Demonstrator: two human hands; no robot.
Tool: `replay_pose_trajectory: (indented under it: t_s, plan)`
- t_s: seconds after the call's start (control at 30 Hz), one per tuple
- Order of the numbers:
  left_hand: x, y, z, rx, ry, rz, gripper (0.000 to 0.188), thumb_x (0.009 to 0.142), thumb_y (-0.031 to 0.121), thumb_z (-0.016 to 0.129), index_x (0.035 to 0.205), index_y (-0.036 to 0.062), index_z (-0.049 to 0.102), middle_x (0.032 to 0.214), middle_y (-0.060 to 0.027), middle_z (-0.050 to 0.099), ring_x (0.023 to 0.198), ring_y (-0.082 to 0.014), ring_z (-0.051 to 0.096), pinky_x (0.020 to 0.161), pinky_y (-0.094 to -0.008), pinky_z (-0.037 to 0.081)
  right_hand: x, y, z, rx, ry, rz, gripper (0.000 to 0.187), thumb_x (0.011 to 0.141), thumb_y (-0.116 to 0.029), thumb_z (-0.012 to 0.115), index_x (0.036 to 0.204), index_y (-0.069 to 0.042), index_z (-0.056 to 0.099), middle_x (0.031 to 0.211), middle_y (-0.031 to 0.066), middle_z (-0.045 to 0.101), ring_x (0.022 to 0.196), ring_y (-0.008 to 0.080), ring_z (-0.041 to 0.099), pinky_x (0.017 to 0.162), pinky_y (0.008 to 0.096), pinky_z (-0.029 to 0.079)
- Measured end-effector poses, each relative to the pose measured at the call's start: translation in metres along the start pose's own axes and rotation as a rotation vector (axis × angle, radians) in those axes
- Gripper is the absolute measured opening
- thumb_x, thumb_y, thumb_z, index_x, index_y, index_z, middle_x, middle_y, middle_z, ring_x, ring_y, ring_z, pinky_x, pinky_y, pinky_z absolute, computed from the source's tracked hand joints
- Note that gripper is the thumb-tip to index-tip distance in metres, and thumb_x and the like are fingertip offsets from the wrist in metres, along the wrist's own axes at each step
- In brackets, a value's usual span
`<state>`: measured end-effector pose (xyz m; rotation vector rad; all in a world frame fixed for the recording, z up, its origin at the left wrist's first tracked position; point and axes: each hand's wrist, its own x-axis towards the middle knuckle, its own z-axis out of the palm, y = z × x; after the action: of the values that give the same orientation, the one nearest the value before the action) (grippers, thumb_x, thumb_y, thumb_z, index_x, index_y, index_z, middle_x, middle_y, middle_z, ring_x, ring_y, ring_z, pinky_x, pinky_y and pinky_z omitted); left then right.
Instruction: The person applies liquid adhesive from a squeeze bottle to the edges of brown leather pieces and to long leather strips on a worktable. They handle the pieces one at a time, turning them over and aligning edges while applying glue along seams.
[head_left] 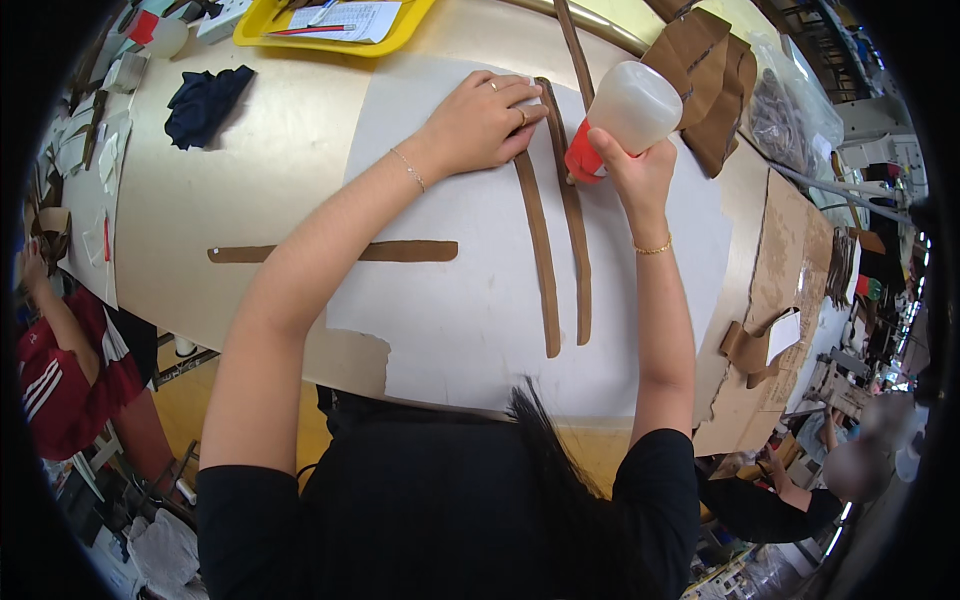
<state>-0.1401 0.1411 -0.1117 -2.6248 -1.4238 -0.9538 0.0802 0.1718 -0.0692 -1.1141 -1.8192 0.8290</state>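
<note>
The right hand (640, 172) grips an upturned squeeze bottle (638, 105) by the brown strip (575, 240) to its left, while the left hand (485, 122) rests unclenched on a second strip (538, 250).

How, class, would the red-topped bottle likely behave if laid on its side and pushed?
The bottle would probably roll, since its body looks rounded. Its translucent, plastic-looking wall suggests it may be light and give when squeezed.

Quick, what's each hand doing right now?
Left hand: open, palm down, fingers lying over a brown strip.
Right hand: closed around a bottle, tilted with its red top downward.
</note>
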Motion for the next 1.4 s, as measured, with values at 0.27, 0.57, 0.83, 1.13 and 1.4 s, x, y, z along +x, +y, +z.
replay_pose_trajectory:
  t_s: [0.27,0.57,0.83,1.13,1.4]
  plan:
    - [0.000,0.002,-0.001,0.039,-0.029,-0.011,0.025,0.084,0.016,0.062,0.108,0.0114,0.066,0.120,-0.0039,0.060,0.116,-0.0208,0.053,0.097,-0.0366,0.040,-0.024,-0.009,-0.013,-0.010,-0.034,0.034,0.043,0.071,-0.035,0.081,0.090,0.000,0.067,0.082,0.0087,0.071,0.074,0.0165,0.067,0.068,0.0284,0.053]
    - [-0.002,0.001,0.001,0.070,-0.029,0.001,0.025,0.085,0.016,0.060,0.109,0.0117,0.066,0.121,-0.0039,0.060,0.115,-0.0200,0.054,0.096,-0.0359,0.040,-0.051,-0.017,-0.026,-0.010,-0.055,0.043,0.043,0.070,-0.033,0.081,0.091,0.001,0.067,0.081,0.0084,0.071,0.074,0.0159,0.067,0.068,0.0281,0.053]
    - [-0.003,0.000,0.004,0.104,-0.005,0.010,0.027,0.085,0.017,0.061,0.111,0.0126,0.066,0.120,-0.0041,0.061,0.114,-0.0197,0.055,0.097,-0.0356,0.040,-0.074,-0.025,-0.038,-0.036,-0.057,0.048,0.042,0.070,-0.033,0.082,0.089,0.001,0.067,0.081,0.0087,0.071,0.073,0.0156,0.067,0.067,0.0279,0.053]
    - [-0.004,-0.002,0.008,0.128,0.006,0.013,0.027,0.086,0.020,0.058,0.110,0.0136,0.067,0.120,-0.0048,0.062,0.112,-0.0190,0.056,0.097,-0.0347,0.040,-0.103,-0.026,-0.049,-0.028,-0.040,0.072,0.043,0.069,-0.033,0.082,0.089,0.002,0.067,0.080,0.0094,0.070,0.072,0.0162,0.067,0.067,0.0284,0.054]
    - [-0.005,-0.003,0.010,0.147,0.001,0.021,0.028,0.087,0.020,0.058,0.113,0.0136,0.066,0.120,-0.0048,0.061,0.112,-0.0192,0.056,0.098,-0.0350,0.039,-0.129,-0.034,-0.060,-0.025,-0.040,0.114,0.043,0.067,-0.033,0.083,0.088,0.002,0.068,0.080,0.0102,0.070,0.072,0.0173,0.068,0.067,0.0294,0.054]
